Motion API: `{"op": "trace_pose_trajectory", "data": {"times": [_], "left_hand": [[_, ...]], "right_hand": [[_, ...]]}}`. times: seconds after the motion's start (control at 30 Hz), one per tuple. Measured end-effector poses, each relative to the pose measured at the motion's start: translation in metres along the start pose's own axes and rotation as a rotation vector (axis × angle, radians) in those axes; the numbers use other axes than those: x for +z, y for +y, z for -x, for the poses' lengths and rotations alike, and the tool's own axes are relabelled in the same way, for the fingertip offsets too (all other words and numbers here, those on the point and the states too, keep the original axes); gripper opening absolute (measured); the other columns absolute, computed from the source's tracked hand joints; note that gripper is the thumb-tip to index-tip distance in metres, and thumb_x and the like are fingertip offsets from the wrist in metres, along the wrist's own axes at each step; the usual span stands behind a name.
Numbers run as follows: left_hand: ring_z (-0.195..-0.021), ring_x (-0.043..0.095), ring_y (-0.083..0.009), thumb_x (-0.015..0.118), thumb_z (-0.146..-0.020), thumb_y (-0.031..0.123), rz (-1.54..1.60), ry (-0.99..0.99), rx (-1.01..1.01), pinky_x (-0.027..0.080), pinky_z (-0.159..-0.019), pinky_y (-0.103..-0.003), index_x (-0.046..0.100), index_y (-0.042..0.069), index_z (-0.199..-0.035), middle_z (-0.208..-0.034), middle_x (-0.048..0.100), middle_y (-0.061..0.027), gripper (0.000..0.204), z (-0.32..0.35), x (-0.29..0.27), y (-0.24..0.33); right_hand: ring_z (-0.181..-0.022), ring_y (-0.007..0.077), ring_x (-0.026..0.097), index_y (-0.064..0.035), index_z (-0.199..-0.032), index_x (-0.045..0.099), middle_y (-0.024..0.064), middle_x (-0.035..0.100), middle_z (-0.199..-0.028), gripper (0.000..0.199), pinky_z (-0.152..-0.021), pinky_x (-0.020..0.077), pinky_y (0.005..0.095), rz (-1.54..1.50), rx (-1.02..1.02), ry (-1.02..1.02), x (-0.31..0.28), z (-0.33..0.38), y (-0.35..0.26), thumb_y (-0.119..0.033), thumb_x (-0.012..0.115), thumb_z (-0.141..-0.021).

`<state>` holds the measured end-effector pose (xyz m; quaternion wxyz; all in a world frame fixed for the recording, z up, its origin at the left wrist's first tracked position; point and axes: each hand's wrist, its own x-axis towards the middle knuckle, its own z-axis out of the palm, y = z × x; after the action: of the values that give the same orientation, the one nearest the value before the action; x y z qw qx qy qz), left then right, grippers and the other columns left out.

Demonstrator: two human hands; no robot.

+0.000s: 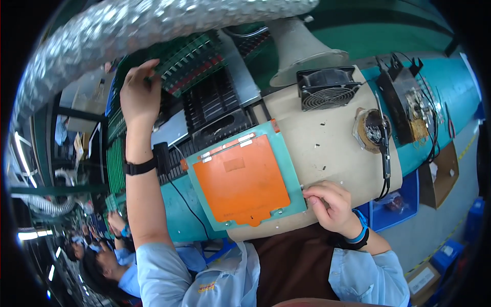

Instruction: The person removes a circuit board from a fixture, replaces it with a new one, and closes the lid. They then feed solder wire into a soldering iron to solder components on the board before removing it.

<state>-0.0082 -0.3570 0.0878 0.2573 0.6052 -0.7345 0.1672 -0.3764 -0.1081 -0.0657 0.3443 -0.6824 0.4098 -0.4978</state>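
My left hand [139, 94] reaches far up and to the left, fingers closed on the edge of a green circuit board [181, 61] in a rack of several boards. My right hand [330, 202] rests on the beige work mat [337, 143], fingertips pinched at the right edge of a teal fixture plate [289, 169] that carries an orange pad [240, 179]. A black band is on the left wrist and a blue one on the right.
A black fan [327, 88], a solder-tip holder [372, 130] with a black soldering iron [382, 148] and a black stand [406, 105] sit on the bench. A silver flexible duct [153, 20] arches overhead. Other workers [102, 256] sit at lower left. Blue bins [394, 202] stand at right.
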Motion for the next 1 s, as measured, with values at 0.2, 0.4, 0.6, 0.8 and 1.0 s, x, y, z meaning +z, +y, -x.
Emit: {"op": "trace_pose_trajectory", "data": {"times": [0.2,0.4,0.6,0.8,1.0], "left_hand": [[-0.080,0.070,-0.0230,0.075,-0.089,0.014,0.007,0.098,0.048,0.056,-0.073,-0.036,0.077,0.015,-0.118,-0.096,0.073,-0.0084,0.028,0.035,-0.035,0.027],[-0.064,0.066,-0.0171,0.077,-0.091,0.018,0.074,0.097,-0.092,0.053,-0.067,-0.032,0.077,0.013,-0.118,-0.086,0.074,-0.0086,0.028,0.091,-0.091,0.027],[-0.083,0.074,-0.0313,0.077,-0.093,0.031,-0.149,0.082,-0.511,0.057,-0.076,-0.042,0.076,0.012,-0.117,-0.086,0.076,-0.0101,0.031,0.125,-0.131,-0.035],[-0.084,0.076,-0.0296,0.075,-0.093,0.037,-0.433,0.021,-0.699,0.058,-0.077,-0.041,0.079,0.013,-0.116,-0.090,0.078,-0.0116,0.034,0.170,-0.168,-0.123],[-0.095,0.077,-0.0317,0.074,-0.092,0.039,-0.514,-0.036,-0.869,0.060,-0.085,-0.042,0.082,0.014,-0.109,-0.096,0.079,-0.0138,0.032,0.185,-0.157,-0.172]], "right_hand": [[-0.081,0.0236,0.069,0.0032,-0.103,0.070,0.0139,0.072,-0.092,0.016,-0.073,0.0544,0.0326,0.032,0.001,-0.029,0.002,0.007,-0.004,0.010,0.063,-0.091],[-0.080,0.0201,0.067,0.0045,-0.102,0.067,0.0131,0.069,-0.091,0.012,-0.072,0.0525,0.0301,0.080,0.038,-0.020,0.006,0.009,-0.005,0.010,0.059,-0.095],[-0.079,0.0205,0.066,0.0043,-0.101,0.066,0.0130,0.069,-0.090,0.011,-0.072,0.0520,0.0298,0.083,0.031,-0.032,0.007,0.008,-0.003,0.009,0.058,-0.095],[-0.080,0.0199,0.064,0.0052,-0.102,0.066,0.0127,0.068,-0.091,0.011,-0.073,0.0519,0.0291,0.094,-0.013,-0.087,0.008,0.002,-0.006,0.008,0.056,-0.097],[-0.082,0.0189,0.063,0.0061,-0.105,0.065,0.0132,0.067,-0.097,0.013,-0.074,0.0522,0.0284,0.045,0.067,-0.099,0.000,0.020,0.002,0.007,0.053,-0.100]]}}
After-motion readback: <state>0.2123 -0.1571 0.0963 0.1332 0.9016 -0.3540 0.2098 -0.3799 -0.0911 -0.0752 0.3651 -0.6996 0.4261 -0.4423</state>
